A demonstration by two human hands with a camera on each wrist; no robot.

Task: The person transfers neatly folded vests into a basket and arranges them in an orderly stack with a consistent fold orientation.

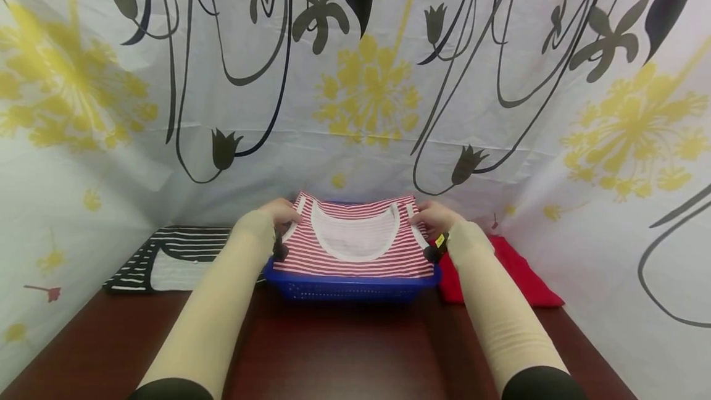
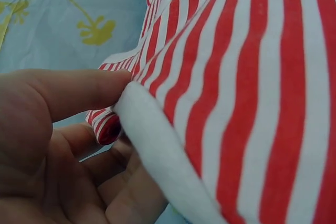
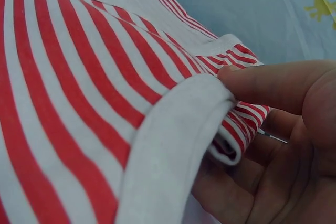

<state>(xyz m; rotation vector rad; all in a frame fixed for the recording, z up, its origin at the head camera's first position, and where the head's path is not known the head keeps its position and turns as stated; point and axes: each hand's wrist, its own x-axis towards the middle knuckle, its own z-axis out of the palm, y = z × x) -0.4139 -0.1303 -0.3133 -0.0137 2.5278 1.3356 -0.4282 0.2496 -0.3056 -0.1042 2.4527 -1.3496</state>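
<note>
A red-and-white striped tank top (image 1: 355, 267) with white trim spreads over a blue plastic basket (image 1: 355, 289) in the head view. At its left shoulder edge, my left hand (image 1: 281, 212) pinches the fabric between thumb and fingers. My right hand (image 1: 437, 218) does likewise at the opposite shoulder. The left wrist view shows the left thumb (image 2: 89, 90) pressed at the white armhole trim (image 2: 163, 150). In the right wrist view the right thumb (image 3: 273, 85) lies on the striped cloth by the trim (image 3: 163, 145), with the other fingers behind it.
Left of the basket lies a black-and-white striped garment (image 1: 189, 249), partly behind the left forearm. A red garment (image 1: 522, 273) lies to the right, partly behind the right forearm. The dark brown table (image 1: 339, 350) ends against a floral curtain (image 1: 355, 165) that hangs behind everything.
</note>
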